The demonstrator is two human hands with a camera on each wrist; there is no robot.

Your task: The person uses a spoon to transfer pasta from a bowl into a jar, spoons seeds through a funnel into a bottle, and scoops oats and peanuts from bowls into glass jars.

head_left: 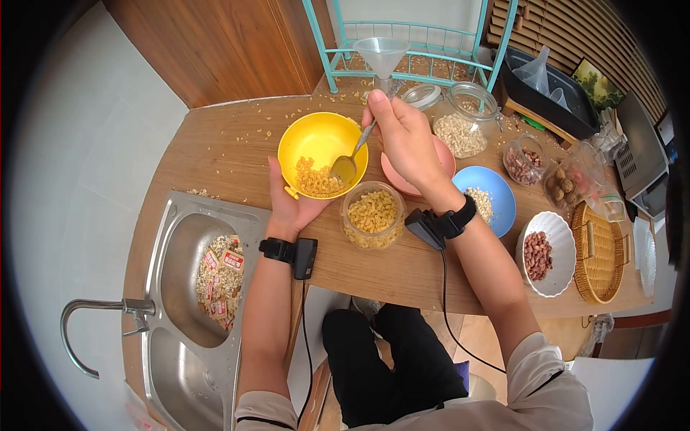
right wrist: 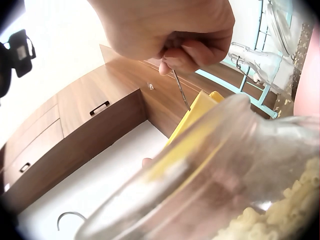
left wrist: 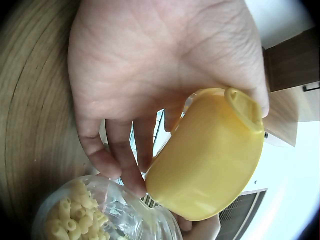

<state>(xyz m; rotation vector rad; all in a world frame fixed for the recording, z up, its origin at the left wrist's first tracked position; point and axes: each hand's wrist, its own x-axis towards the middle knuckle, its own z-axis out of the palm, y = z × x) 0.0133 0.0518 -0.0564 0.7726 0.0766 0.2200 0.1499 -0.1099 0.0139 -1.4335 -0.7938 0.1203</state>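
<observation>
My left hand [head_left: 291,205] holds a yellow bowl [head_left: 327,135], its thumb up along the side and its fingers underneath. In the left wrist view the bowl's smooth outer wall [left wrist: 205,160] faces the camera. Small macaroni [head_left: 315,179] lies heaped at the bowl's near side. Above the counter, my right hand [head_left: 410,140] grips a metal spoon [head_left: 343,169] by its handle, with the spoon's head down in the bowl beside the macaroni. A clear jar [head_left: 372,243] of macaroni stands just right of the bowl, close to both wrists.
Behind the right hand are a pink plate [head_left: 443,159], a funnel [head_left: 381,52] and an oat jar [head_left: 480,118]. Rightward stand a blue plate [head_left: 501,195], a white bowl [head_left: 564,248] of nuts and a wicker basket [head_left: 602,269]. A sink [head_left: 176,248] lies left; a teal rack [head_left: 413,77] stands behind.
</observation>
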